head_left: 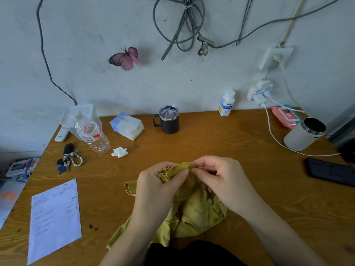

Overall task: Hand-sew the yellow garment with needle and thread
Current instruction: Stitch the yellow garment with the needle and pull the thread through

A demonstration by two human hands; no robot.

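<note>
The yellow garment lies bunched on the wooden table near its front edge, with part hanging towards my lap. My left hand grips a gathered fold of the cloth and lifts it. My right hand pinches the top edge of that same fold, fingertips meeting the left thumb. Neither needle nor thread is visible; the fingers may hide them.
A dark mug, a plastic bottle, a tissue pack, a crumpled tissue and keys stand behind the hands. A paper sheet lies front left. At right are a white cup, a charging cable and a black phone.
</note>
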